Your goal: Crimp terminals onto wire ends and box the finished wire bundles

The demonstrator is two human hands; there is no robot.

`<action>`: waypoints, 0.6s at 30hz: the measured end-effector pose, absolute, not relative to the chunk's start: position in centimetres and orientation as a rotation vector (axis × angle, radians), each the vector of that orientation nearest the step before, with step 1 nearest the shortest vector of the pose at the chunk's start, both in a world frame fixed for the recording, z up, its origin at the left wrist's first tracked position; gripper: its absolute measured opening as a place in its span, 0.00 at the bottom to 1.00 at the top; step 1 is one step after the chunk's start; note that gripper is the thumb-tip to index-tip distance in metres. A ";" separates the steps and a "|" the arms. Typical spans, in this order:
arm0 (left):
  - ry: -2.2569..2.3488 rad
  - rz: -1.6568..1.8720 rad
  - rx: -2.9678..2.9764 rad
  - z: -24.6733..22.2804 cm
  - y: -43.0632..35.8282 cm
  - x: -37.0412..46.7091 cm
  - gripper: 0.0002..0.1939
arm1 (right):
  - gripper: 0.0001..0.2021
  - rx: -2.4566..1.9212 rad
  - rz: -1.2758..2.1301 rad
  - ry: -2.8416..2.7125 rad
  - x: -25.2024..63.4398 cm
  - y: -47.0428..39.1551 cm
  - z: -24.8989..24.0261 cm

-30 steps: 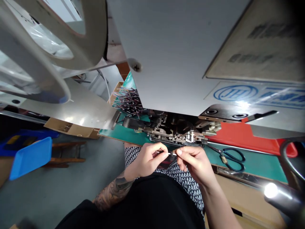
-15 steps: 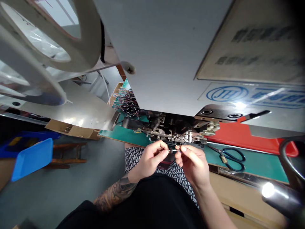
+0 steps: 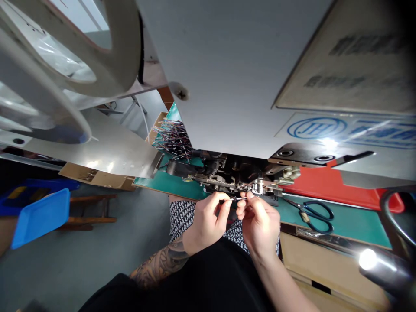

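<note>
My left hand [image 3: 208,221] pinches one end of a thin wire piece [image 3: 239,198] between thumb and forefinger. The other end is pinched by my right hand [image 3: 261,221], a short gap away. A small dark part sits on the piece between the hands. Both hands are just in front of the metal mechanism [image 3: 227,184] of a large grey machine [image 3: 224,82]. Behind the mechanism, to the left, a pile of thin dark wires [image 3: 173,138] lies on the green work surface [image 3: 172,183].
Dark-handled scissors [image 3: 316,216] lie on the green surface to the right, before a red tray [image 3: 328,186]. A lit lamp [image 3: 368,260] is at the lower right. Cardboard boxes [image 3: 110,178], a blue tray [image 3: 42,219] and a wooden stool [image 3: 91,212] stand at the left.
Both hands have moved slightly up, towards the mechanism, still pinching the thin piece. My right hand has also shifted a little left. The camera view has shifted slightly.
</note>
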State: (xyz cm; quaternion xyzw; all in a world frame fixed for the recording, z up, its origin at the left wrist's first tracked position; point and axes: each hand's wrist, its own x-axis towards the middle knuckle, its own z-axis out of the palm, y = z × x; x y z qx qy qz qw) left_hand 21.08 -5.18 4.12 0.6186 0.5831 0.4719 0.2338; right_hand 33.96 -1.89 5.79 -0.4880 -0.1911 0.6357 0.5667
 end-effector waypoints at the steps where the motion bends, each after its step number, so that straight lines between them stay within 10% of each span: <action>1: 1.602 1.297 1.698 4.1 -5.2 21.1 0.04 | 0.13 -1.151 1.494 -0.449 33.9 -1.9 5.8; 18: 1.602 1.258 1.675 3.9 -5.3 20.8 0.04 | 0.13 -1.170 1.492 -0.476 33.9 -1.9 5.5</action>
